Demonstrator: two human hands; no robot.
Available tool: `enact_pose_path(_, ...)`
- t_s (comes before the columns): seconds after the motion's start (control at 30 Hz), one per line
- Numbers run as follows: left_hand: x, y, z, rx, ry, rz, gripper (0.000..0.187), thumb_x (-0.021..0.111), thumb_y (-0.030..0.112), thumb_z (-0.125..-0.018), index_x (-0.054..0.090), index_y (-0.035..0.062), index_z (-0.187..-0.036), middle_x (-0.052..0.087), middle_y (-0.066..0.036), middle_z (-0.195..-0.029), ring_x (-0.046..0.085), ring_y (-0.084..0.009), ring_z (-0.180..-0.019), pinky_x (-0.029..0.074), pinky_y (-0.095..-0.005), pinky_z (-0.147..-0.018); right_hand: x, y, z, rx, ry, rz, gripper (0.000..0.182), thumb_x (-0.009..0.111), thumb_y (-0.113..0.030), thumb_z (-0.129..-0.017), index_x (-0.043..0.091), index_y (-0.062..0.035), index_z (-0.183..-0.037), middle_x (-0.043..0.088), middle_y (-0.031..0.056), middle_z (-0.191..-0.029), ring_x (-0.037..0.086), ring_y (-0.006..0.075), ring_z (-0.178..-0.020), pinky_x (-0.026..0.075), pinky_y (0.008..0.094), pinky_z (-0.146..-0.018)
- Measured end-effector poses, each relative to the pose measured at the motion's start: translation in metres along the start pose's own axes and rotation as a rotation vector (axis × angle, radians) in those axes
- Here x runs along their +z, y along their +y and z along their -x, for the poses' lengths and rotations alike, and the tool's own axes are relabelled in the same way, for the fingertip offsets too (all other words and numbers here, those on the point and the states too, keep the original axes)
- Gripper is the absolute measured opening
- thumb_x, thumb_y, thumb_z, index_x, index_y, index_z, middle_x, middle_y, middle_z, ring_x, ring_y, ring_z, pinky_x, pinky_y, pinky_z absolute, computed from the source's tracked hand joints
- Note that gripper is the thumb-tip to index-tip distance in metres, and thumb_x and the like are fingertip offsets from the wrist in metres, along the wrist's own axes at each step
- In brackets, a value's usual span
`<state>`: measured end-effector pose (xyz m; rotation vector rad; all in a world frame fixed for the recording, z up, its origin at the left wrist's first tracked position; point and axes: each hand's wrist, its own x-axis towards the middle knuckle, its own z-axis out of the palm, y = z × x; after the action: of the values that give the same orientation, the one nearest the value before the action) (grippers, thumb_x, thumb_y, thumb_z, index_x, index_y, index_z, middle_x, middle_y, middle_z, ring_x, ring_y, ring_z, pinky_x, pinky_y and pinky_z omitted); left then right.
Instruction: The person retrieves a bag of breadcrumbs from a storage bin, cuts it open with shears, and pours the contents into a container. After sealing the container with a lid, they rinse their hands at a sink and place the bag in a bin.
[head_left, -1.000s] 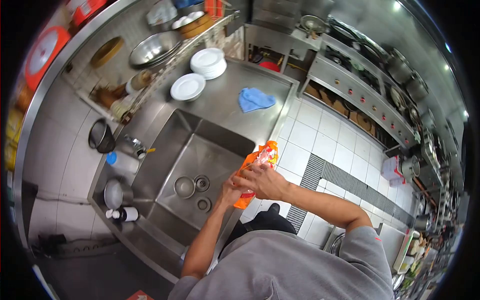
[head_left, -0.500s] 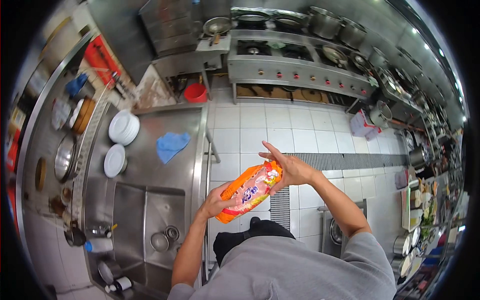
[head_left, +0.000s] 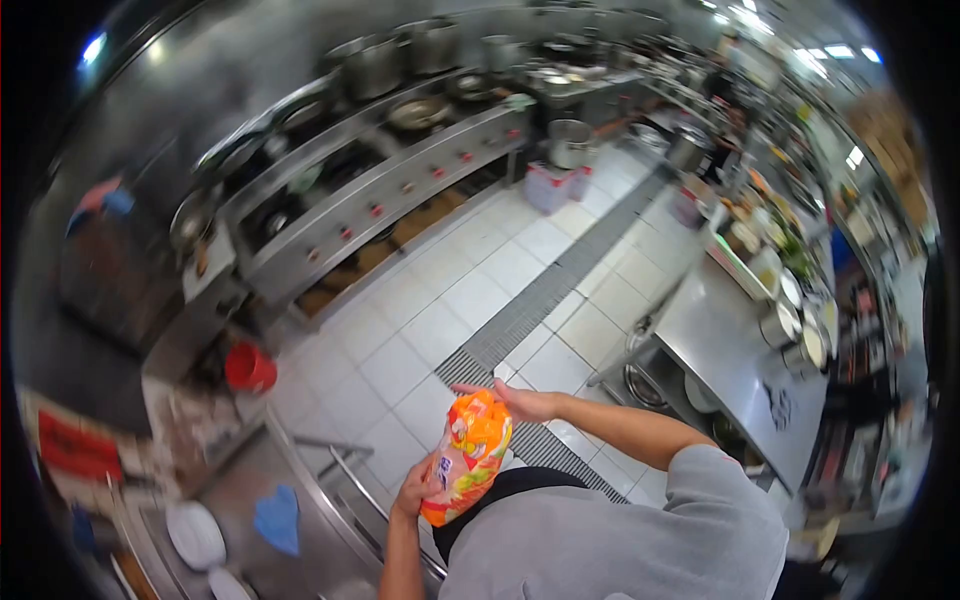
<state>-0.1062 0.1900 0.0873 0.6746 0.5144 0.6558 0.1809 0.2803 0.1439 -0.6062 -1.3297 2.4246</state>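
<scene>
An orange printed plastic food packet (head_left: 468, 455) is held in front of my body, standing roughly upright. My left hand (head_left: 414, 490) is closed round its lower left side. My right hand (head_left: 528, 403) rests against the packet's upper right end with its fingers stretched out. Part of those fingers is hidden behind the packet's top. The packet looks plump, and its contents do not show.
A stove range (head_left: 380, 200) with pans and pots runs along the back wall. Left stands a steel sink counter with a blue cloth (head_left: 278, 520) and white plates (head_left: 195, 535). A steel table (head_left: 715, 320) holds food containers at right. A floor drain (head_left: 540, 300) crosses the tiles.
My view has turned to the right, away from the sink and toward the steel table. The packet has swung from slanted to more upright. My left hand keeps its grip; my right fingers are less spread.
</scene>
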Motion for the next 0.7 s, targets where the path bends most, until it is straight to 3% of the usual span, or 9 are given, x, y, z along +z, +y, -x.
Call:
enact_pose_path(0.17, -0.017, 0.043, -0.045, -0.076, -0.137, -0.009, 0.097, 0.081, 0.032, -0.067, 0.035, -0.0092, -0.142, 0.056, -0.015, -0.132, 0.057, -0.023, -0.119, 0.043, -0.0334, -0.104, -0.009, 0.015, -0.014, -0.2, 0.16, -0.328, 0.099, 0.011, -0.083, -0.084, 0.013, -0.0152, -0.157, 0.032, 0.0123, -0.155, 0.026, 0.0257, -0.146, 0.02, 0.0408, -0.119)
enact_pose_path(0.23, -0.014, 0.067, -0.068, -0.113, -0.198, -0.014, 0.098, 0.083, 0.035, -0.066, 0.037, -0.009, -0.14, 0.056, -0.015, -0.132, 0.057, -0.0237, -0.119, 0.043, -0.0348, -0.104, -0.03, 0.038, -0.024, -0.202, 0.252, -0.403, 0.1, 0.011, -0.085, -0.083, 0.019, -0.0159, -0.156, 0.033, 0.0089, -0.155, 0.029, 0.0251, -0.144, 0.03, 0.0456, -0.114)
enact_pose_path(0.27, -0.008, 0.079, -0.079, -0.073, -0.211, 0.015, 0.097, 0.082, 0.038, -0.069, 0.036, -0.0089, -0.14, 0.056, -0.015, -0.132, 0.058, -0.0241, -0.119, 0.044, -0.0355, -0.104, -0.015, 0.019, -0.015, -0.207, 0.369, -0.444, 0.098, 0.01, -0.082, -0.086, 0.026, -0.0124, -0.153, 0.045, 0.0091, -0.148, 0.043, 0.0222, -0.135, 0.04, 0.0419, -0.106)
enact_pose_path(0.3, -0.007, 0.089, -0.089, -0.032, -0.222, 0.045, 0.096, 0.081, 0.041, -0.071, 0.036, -0.0089, -0.14, 0.056, -0.015, -0.133, 0.058, -0.0245, -0.119, 0.045, -0.0363, -0.103, -0.013, 0.013, -0.013, -0.216, 0.386, -0.456, 0.098, 0.01, -0.082, -0.086, 0.026, -0.0124, -0.153, 0.045, 0.0091, -0.148, 0.043, 0.0222, -0.135, 0.04, 0.0419, -0.106)
enact_pose_path(0.4, -0.033, 0.096, -0.128, -0.005, -0.219, 0.097, 0.09, 0.071, 0.046, -0.081, 0.028, 0.0014, -0.147, 0.05, -0.014, -0.14, 0.055, -0.0272, -0.123, 0.045, -0.0412, -0.104, -0.013, 0.003, -0.008, -0.142, 0.503, 0.229, 0.087, 0.011, -0.073, -0.095, 0.035, -0.0107, -0.15, 0.054, 0.0065, -0.139, 0.061, 0.0172, -0.106, 0.048, 0.0333, -0.08)
enact_pose_path(0.5, -0.045, 0.101, -0.169, 0.018, -0.06, 0.218, 0.077, 0.058, 0.048, -0.091, 0.029, 0.0049, -0.148, 0.05, -0.015, -0.139, 0.056, -0.0278, -0.121, 0.047, -0.0443, -0.101, -0.006, -0.001, 0.002, -0.244, 0.792, 0.728, 0.054, 0.045, -0.049, -0.101, 0.053, -0.0088, -0.135, 0.068, 0.0048, -0.115, 0.063, 0.0159, -0.089, 0.048, 0.0345, -0.079)
enact_pose_path(0.6, -0.047, 0.11, -0.218, 0.024, -0.022, 0.193, 0.069, 0.048, 0.051, -0.096, 0.033, 0.0064, -0.146, 0.052, -0.016, -0.137, 0.058, -0.0301, -0.118, 0.049, -0.0488, -0.097, -0.04, -0.013, 0.031, -0.183, 0.899, 1.047, 0.032, 0.063, -0.029, -0.095, 0.066, -0.0062, -0.117, 0.071, 0.005, -0.098, 0.063, 0.0141, -0.084, 0.049, 0.0347, -0.08)
enact_pose_path(0.63, -0.049, 0.113, -0.234, -0.033, -0.026, 0.234, 0.068, 0.047, 0.052, -0.096, 0.033, 0.0065, -0.145, 0.053, -0.016, -0.136, 0.058, -0.0308, -0.117, 0.05, -0.0499, -0.095, -0.052, -0.019, 0.04, -0.186, 0.906, 1.044, 0.032, 0.063, -0.029, -0.095, 0.066, -0.0062, -0.117, 0.071, 0.005, -0.098, 0.063, 0.0141, -0.084, 0.049, 0.0347, -0.08)
enact_pose_path(0.7, -0.042, 0.112, -0.268, -0.05, -0.062, 0.263, 0.066, 0.044, 0.053, -0.097, 0.036, 0.0062, -0.143, 0.054, -0.017, -0.134, 0.059, -0.0324, -0.115, 0.051, -0.0509, -0.093, -0.075, -0.036, 0.058, -0.494, 1.075, 0.467, 0.016, 0.066, -0.018, -0.092, 0.071, -0.0038, -0.099, 0.07, 0.004, -0.09, 0.062, 0.0112, -0.083, 0.048, 0.0334, -0.082)
